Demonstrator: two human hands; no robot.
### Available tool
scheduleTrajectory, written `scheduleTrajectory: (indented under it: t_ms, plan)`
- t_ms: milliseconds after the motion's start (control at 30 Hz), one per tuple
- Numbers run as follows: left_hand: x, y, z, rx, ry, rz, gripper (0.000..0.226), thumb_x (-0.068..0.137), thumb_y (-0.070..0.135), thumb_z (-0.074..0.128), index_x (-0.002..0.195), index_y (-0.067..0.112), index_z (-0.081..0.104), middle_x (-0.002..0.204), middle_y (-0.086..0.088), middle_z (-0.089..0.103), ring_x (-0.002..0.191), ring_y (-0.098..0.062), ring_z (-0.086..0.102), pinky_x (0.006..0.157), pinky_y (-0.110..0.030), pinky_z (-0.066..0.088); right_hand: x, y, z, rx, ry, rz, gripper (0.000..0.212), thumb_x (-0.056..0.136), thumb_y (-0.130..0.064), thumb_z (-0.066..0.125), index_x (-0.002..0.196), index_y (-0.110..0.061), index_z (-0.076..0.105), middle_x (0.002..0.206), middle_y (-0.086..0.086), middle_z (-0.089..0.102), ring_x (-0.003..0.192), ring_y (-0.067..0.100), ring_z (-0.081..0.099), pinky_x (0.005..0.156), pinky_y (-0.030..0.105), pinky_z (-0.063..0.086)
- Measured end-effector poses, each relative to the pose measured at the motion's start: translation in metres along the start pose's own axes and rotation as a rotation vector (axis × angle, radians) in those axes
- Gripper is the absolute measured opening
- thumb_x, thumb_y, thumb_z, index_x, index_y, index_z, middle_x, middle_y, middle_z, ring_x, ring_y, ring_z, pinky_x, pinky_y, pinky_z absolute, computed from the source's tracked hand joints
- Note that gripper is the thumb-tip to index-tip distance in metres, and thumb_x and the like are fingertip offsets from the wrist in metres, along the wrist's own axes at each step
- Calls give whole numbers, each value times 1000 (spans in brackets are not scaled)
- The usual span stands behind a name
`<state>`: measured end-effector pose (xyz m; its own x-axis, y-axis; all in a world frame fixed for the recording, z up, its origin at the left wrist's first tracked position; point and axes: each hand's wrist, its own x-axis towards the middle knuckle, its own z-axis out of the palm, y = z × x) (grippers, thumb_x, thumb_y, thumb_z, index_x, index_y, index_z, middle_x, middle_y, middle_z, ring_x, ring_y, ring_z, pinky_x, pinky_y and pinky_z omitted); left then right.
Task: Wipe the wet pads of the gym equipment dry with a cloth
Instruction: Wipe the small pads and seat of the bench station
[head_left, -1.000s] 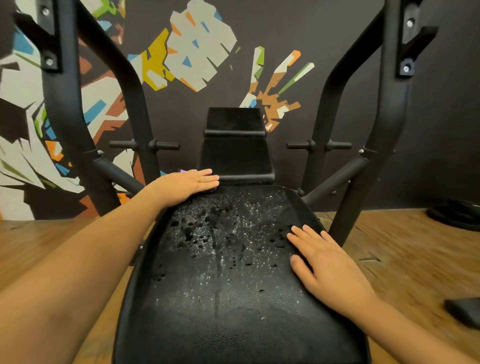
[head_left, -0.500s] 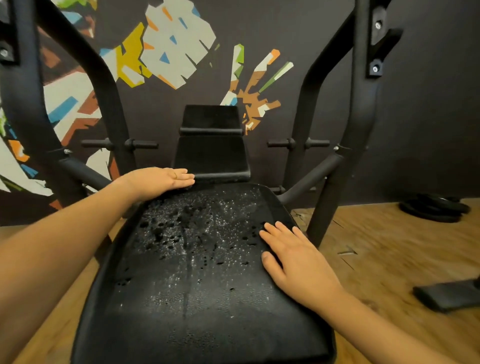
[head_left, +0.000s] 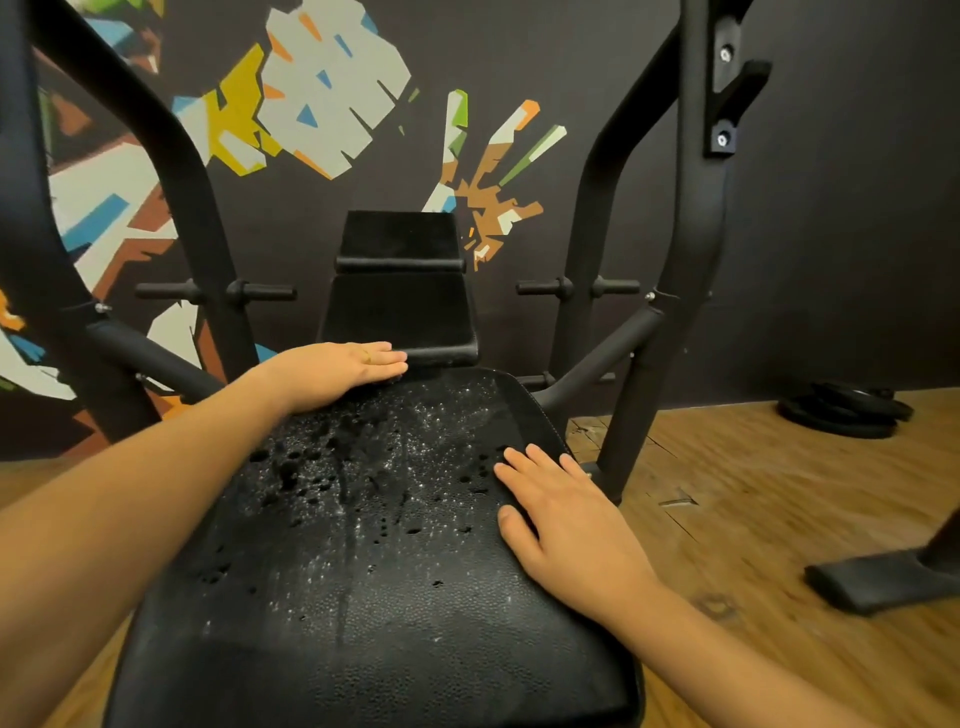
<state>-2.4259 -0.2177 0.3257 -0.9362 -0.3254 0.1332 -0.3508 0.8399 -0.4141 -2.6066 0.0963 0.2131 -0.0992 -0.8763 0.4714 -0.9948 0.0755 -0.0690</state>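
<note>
Both flat, fingers straight, gripping nothing: left hand (head_left: 337, 374) at the far-left corner of the wet bench pad (head_left: 363, 597), right hand (head_left: 566, 525) on its right edge. No cloth in view. Fetch 1 first; wipe far edge to near, overlapping, through the central droplets (head_left: 332, 467).

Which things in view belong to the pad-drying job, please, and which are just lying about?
Belonging to the job: the wet seat pad; the smaller pad beyond it; the left hand and right hand, both flat on the seat pad. No cloth is in view.
Lying about: the weight plates; the black frame foot at right; the wall mural.
</note>
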Motion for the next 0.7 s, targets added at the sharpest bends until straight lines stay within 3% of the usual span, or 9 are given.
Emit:
scheduleTrajectory:
  t_ms: [234,334,701]
  plan:
    - [68,82,-17,-66,162,91,87,92,-17,41,161,30,16,168,10,10,155,-10,7,125,-36,19,0,-1,-3,-6,-7,-3,54,107,-45,29,159,-30,26,167,-13,17,155,7,4,121,25,-9]
    - [82,103,-25,-56,155,106,86,93,-17,43,161,29,16,169,8,10,155,-13,8,123,-38,21,0,0,-2,-16,-14,-3,54,107,-46,28,159,-31,25,167,-13,16,154,6,4,122,26,-8]
    - [-38,-12,12,-141,34,-141,83,94,-15,39,157,36,21,167,6,19,155,-17,17,126,-36,17,0,3,-1,-13,-18,-5,55,106,-49,26,159,-33,25,167,-15,15,154,3,3,121,24,-8]
